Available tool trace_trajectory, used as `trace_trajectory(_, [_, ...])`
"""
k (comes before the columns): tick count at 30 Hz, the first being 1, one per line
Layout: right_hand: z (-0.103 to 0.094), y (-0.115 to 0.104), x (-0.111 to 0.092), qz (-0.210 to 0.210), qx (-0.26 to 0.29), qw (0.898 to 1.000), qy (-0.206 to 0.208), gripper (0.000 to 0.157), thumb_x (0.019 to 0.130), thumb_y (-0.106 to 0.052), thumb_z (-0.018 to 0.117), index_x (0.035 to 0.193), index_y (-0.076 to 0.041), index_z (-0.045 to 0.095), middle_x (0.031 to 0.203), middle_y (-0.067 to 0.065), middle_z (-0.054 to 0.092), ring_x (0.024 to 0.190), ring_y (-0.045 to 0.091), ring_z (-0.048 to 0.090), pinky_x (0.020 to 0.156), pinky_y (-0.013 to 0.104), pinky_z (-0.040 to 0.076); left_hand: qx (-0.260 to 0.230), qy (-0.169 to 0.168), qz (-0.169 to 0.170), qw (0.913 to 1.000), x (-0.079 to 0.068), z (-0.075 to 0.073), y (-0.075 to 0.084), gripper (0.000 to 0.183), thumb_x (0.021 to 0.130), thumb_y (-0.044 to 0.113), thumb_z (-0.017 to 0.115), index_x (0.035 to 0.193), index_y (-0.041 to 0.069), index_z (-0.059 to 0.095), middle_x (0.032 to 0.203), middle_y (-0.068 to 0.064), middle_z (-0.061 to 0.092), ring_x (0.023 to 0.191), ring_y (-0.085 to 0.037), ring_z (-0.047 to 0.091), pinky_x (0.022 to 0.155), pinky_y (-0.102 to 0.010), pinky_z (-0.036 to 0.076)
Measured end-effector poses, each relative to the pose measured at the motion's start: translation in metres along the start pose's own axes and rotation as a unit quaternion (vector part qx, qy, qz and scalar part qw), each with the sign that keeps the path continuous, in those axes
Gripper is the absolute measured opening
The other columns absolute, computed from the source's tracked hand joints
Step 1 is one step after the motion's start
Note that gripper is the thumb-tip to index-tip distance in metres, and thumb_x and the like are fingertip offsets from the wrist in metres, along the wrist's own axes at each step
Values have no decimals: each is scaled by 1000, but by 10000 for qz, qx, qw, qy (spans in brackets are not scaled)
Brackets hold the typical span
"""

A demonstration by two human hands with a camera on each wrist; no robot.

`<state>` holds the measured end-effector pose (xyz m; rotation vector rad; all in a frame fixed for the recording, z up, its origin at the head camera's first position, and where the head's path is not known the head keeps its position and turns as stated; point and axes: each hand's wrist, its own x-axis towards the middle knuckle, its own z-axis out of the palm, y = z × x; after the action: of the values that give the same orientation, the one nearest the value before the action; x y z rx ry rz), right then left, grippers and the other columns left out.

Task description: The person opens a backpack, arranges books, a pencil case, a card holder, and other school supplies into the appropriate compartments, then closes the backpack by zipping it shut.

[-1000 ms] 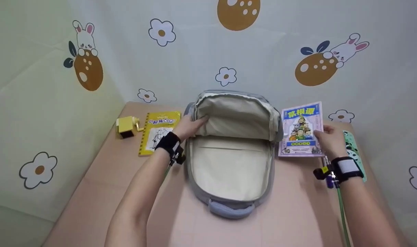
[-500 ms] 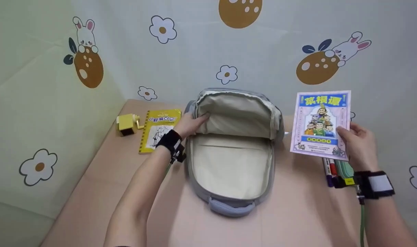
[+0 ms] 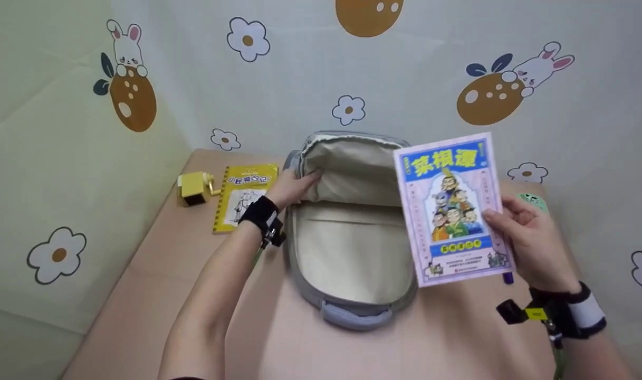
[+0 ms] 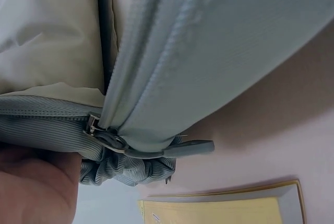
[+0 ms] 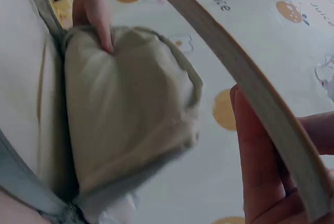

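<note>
A grey backpack (image 3: 352, 253) lies unzipped on the table, its flap raised and its cream lining showing. My left hand (image 3: 294, 187) grips the flap's left edge, thumb inside the lining; the zipper pull (image 4: 188, 149) hangs near it in the left wrist view. In my right hand (image 3: 534, 237) is a pink and blue book (image 3: 455, 211), pinched by its right edge between thumb and fingers. The book is held up in front of the backpack's right side and covers part of it. Seen edge-on in the right wrist view, the book (image 5: 245, 78) looks thin.
Left of the backpack lie a yellow spiral-edged book (image 3: 247, 184) and a yellow pencil sharpener (image 3: 194, 188) with a crank. Behind the right hand, a green item (image 3: 533, 200) and a purple pen end (image 3: 508, 277) partly show. A patterned curtain (image 3: 289, 95) stands behind the table.
My right hand has lifted the pink and blue book off the right side of the table, then carried it left and closer to the backpack. The left hand stays on the flap.
</note>
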<state>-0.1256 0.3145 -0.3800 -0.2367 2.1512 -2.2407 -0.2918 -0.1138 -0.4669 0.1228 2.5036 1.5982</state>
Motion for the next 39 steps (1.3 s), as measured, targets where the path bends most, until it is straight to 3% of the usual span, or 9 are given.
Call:
trace_trajectory(4, [28, 14, -1, 683, -35, 9938, -874, 40, 105, -13, 58, 142, 0, 50, 114, 24, 71, 90, 36, 74, 71, 43, 61, -22, -28, 64, 10000, 1, 0, 1, 68, 94, 58, 65, 135, 4, 61, 119, -18, 68, 98, -28, 66, 83, -38, 53])
trace_trajectory(8, [48, 36, 2, 1315, 332, 9763, -1684, 43, 106, -14, 56, 144, 2, 47, 115, 24, 71, 92, 34, 75, 75, 41, 61, 0, -59, 111, 9999, 1, 0, 2, 69, 94, 58, 64, 138, 5, 60, 121, -18, 67, 99, -28, 66, 84, -39, 54])
trace_trajectory(14, [70, 67, 9, 2177, 784, 9487, -2156, 49, 104, -15, 59, 145, 7, 44, 116, 24, 71, 93, 30, 75, 78, 37, 60, -41, -95, -81, 9999, 0, -2, 4, 61, 93, 59, 65, 120, 4, 67, 97, -14, 70, 78, -30, 65, 80, -51, 55])
trace_trajectory(19, [79, 83, 17, 2617, 887, 9386, -2066, 54, 103, -14, 61, 147, 8, 40, 120, 22, 70, 98, 30, 74, 83, 38, 60, -24, -47, -110, 9999, -1, -4, 4, 62, 92, 61, 66, 120, 6, 68, 96, -12, 70, 77, -29, 64, 79, -51, 55])
trace_trajectory(28, [87, 98, 29, 2975, 889, 9335, -1793, 47, 102, -15, 63, 140, 9, 48, 116, 20, 72, 98, 28, 74, 84, 36, 59, -10, -28, -84, 10000, -3, -4, 4, 70, 90, 64, 66, 132, 9, 63, 101, -13, 70, 73, -28, 63, 77, -52, 56])
trace_trajectory(39, [93, 113, 51, 3219, 1347, 9325, -931, 47, 102, -7, 59, 141, 13, 43, 106, 18, 73, 92, 26, 74, 81, 33, 59, -208, -103, -140, 9996, -2, -4, 7, 73, 88, 64, 69, 137, 11, 60, 108, -12, 69, 76, -26, 63, 79, -51, 55])
